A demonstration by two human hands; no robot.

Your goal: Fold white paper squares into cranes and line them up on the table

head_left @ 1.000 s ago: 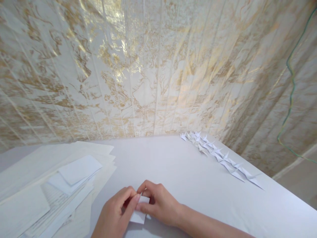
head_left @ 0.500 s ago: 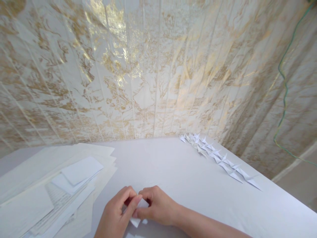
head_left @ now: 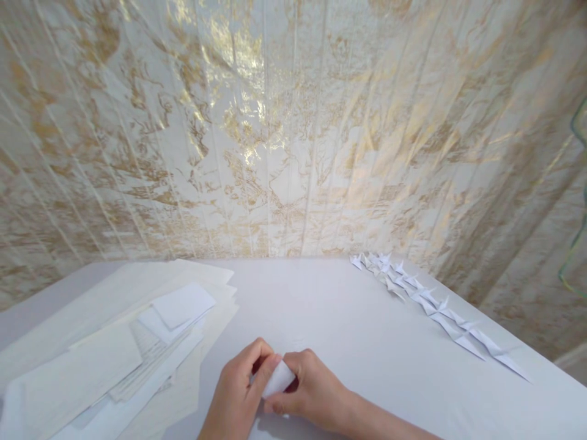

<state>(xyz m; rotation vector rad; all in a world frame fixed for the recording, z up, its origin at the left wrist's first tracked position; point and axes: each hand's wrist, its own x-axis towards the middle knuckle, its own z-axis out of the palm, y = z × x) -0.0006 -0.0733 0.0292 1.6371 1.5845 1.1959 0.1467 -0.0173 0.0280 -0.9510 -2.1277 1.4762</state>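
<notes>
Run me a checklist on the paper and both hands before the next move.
1. Left grip on the small white paper: ok, thumb and fingers pinch its left side.
2. Right grip on that paper: ok, it holds the right side.
3. Fold edges lined up: cannot tell, fingers cover much of them.
4. Folded paper figures apart from both hands: ok, grouped at right.
5. Loose sheets squared up: not ok, they overlap at angles.
</notes>
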